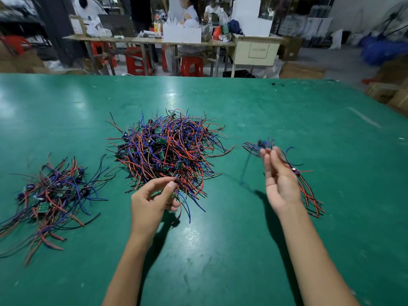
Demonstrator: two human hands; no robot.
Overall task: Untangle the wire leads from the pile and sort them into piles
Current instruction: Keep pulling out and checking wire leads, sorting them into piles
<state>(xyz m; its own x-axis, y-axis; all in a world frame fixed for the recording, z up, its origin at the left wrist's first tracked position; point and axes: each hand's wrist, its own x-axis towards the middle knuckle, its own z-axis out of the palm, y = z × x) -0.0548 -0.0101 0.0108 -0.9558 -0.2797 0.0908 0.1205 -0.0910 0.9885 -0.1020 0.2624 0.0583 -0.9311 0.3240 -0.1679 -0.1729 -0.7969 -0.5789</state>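
A big tangled pile (167,149) of red, blue and black wire leads with small green boards lies mid-table. My left hand (150,202) is at its near edge, with thumb and forefinger pinching a wire lead (176,184) that still runs into the pile. My right hand (280,180) is raised over the right side with its fingers straight. A blurred blue and black lead (260,145) is just past its fingertips. Under and behind that hand lies a small sorted pile (309,191) of leads. A larger sorted pile (50,195) lies at the left.
The green table (220,250) ends at a far edge (198,76). Beyond it stand wooden benches with boxes and bottles, red stools (191,66) and seated people. Cardboard boxes (386,93) sit off the right edge.
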